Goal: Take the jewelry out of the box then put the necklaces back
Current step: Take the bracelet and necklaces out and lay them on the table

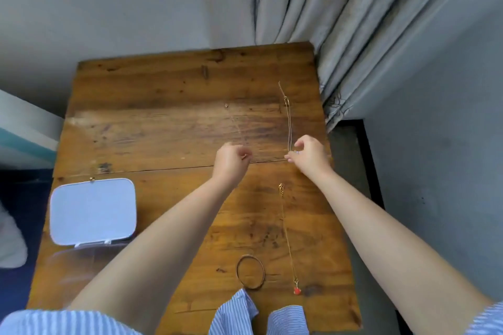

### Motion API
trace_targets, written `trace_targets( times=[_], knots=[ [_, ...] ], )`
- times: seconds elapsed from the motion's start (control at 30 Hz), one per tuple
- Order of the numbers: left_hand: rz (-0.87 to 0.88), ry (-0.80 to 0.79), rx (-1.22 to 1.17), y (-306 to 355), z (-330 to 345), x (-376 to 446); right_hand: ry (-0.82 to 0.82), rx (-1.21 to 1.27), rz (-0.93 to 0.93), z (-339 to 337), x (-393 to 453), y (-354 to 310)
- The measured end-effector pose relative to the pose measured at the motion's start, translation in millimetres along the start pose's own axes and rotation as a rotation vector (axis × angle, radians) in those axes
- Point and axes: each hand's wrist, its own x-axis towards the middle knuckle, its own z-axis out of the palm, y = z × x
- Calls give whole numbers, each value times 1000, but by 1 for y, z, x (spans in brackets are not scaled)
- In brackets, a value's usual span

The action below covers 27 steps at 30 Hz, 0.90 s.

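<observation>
The white jewelry box (92, 211) stands open at the table's left, its lid raised; my left forearm hides most of its base. My left hand (231, 160) pinches the near end of a thin silver necklace (237, 125) that stretches away across the wood. My right hand (309, 155) pinches the near end of a gold necklace (289, 122) laid straight toward the far edge. A third gold necklace with a red pendant (288, 239) lies along the near right side. A thin bangle (250, 271) lies near the front edge.
The wooden table (163, 117) fills the middle of the view. A grey curtain (340, 22) hangs behind its far right corner, and a grey wall runs behind. The table's right edge drops off close to the gold necklaces.
</observation>
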Motion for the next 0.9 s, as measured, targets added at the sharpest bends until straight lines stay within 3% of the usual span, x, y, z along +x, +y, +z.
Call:
trace_targets(
  times=[0.27,0.6,0.9],
  knots=[
    [65,-217,118,-33,46,-33,140,-19,46,39,-45,55],
    [51,-122,99,-50,66,-54,202,-123,7,46,-73,73],
    [199,-105,248,-51,73,-64,155,-165,-41,44,-84,79]
  ],
)
